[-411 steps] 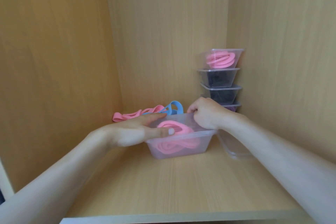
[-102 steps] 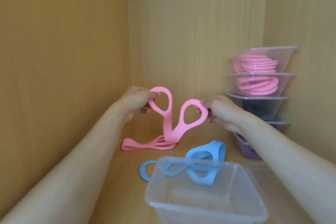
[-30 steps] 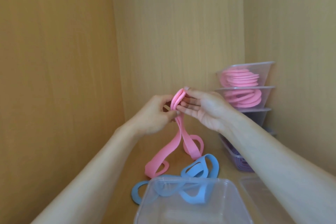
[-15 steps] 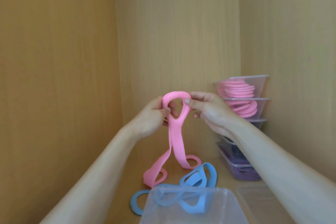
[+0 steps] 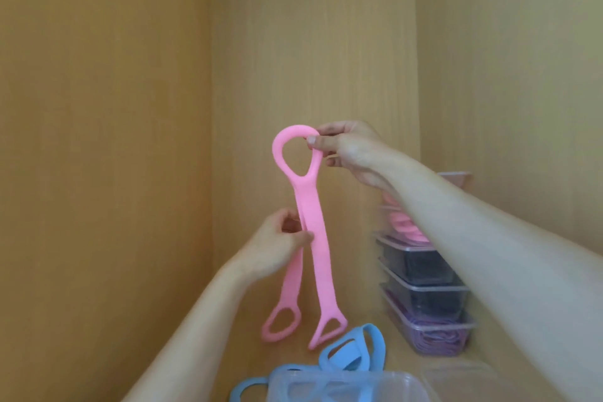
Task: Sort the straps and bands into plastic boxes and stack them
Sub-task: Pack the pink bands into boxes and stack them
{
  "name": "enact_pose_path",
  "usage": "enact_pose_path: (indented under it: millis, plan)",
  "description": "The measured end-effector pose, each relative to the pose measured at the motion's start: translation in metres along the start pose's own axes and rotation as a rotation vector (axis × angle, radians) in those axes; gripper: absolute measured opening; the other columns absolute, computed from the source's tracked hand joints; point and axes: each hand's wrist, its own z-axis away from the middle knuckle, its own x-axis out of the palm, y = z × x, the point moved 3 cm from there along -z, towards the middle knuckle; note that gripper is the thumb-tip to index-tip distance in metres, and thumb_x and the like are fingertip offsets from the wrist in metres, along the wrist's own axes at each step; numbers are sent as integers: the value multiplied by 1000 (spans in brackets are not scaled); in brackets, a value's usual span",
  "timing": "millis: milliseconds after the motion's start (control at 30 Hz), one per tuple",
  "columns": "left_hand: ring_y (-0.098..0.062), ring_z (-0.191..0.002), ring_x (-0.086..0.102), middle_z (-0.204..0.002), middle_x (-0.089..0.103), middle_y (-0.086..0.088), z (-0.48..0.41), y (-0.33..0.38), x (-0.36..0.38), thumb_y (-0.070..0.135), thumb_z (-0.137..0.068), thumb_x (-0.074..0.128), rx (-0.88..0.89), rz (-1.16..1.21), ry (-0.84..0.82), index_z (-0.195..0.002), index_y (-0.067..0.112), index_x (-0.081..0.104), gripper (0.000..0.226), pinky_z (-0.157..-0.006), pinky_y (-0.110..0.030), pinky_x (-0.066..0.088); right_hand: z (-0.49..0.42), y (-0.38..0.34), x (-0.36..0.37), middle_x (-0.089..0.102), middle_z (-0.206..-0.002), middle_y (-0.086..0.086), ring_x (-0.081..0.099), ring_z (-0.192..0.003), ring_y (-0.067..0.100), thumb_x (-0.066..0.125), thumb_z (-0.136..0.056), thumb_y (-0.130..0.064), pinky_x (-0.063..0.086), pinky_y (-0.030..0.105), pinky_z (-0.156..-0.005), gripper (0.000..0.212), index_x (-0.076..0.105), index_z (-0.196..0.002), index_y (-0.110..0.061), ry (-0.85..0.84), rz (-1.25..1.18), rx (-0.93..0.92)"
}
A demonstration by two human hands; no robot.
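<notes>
Our right hand [image 5: 349,150] is raised, thumb and fingers pinched on the rim of the top loop of the pink strap [image 5: 318,238]. Our left hand [image 5: 274,248], lower and to the left, pinches the two hanging lengths together about halfway down. The strap hangs doubled from the right hand, its two end loops dangling just above the shelf [image 5: 362,303], apart from each other.

Below them a blue strap [image 5: 359,352] lies loose on the shelf, touching or partly behind the clear box [image 5: 342,385] at the near edge, which looks empty from here. To the right stands the stack of boxes [image 5: 421,271], dark ones in the middle and pink straps in the upper ones, partly hidden by our right forearm.

We judge that we are folding the pink strap small enough to pack. Next we need to double it again into a compact bundle, keep the loops from springing open, and lower it into the clear box.
</notes>
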Motion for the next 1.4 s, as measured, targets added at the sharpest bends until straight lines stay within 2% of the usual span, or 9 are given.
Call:
enact_pose_path:
  millis: [133,400,533,733,867,1100,1233,1367,1400]
  plan:
    - [-18,-97,65,-113,71,-9,0,-7,1,6,-97,62,4,-6,-31,-118,2,65,21,-76,-15,52,-6,-20,2,74,-87,6,64,-73,15,79,-83,-7,48,24,-58,13,70,-88,-14,19,7,-17]
    - [-29,-101,69,-117,72,-22,4,-3,7,6,-100,52,-74,362,-179,-119,-2,65,24,-98,-42,53,-18,-57,5,72,-81,3,63,-67,12,79,-84,-8,48,23,-55,11,70,-87,-14,78,84,-81]
    - [-28,-105,71,-115,74,-17,6,8,10,5,-99,50,-41,469,-293,-126,4,60,29,-88,-35,56,-25,-71,2,72,-84,6,63,-66,11,79,-84,-8,49,24,-55,10,70,-87,-13,114,114,-96]
    - [-36,-110,70,-115,73,-19,12,5,15,-2,-94,62,-49,433,-388,-128,-3,55,35,-92,-42,58,-34,-86,-13,71,-82,4,63,-65,11,79,-84,-9,49,24,-56,11,69,-83,-14,185,146,-107]
    - [-30,-97,70,-112,73,-20,16,0,19,2,-93,65,-50,345,-425,-121,-6,62,29,-96,-45,56,-38,-93,-29,71,-85,6,62,-65,11,80,-83,-10,49,24,-57,12,69,-82,-14,252,172,-118]
    - [-25,-93,73,-101,75,-17,17,-1,22,-5,-91,63,-17,326,-478,-112,4,67,23,-81,-30,56,-41,-94,-50,71,-86,8,61,-65,14,81,-82,-8,50,26,-61,12,69,-84,-11,321,144,-107]
    - [-23,-94,73,-100,76,-17,19,-1,26,-13,-86,61,22,226,-519,-105,-2,70,24,-79,-26,55,-41,-92,-59,71,-87,8,60,-66,14,80,-83,-8,51,28,-65,13,69,-88,-10,342,120,-98]
    - [-33,-96,71,-99,73,-22,17,-5,28,-14,-79,61,-34,166,-409,-101,-1,67,26,-93,-44,56,-40,-97,-74,70,-89,8,60,-69,15,81,-83,-9,52,28,-67,14,66,-84,-11,397,111,-105]
    - [-29,-89,69,-92,71,-19,16,-6,29,-9,-74,63,-43,189,-371,-95,2,67,24,-90,-41,56,-40,-99,-79,70,-91,9,60,-71,16,80,-84,-9,52,28,-66,15,66,-84,-12,421,122,-107]
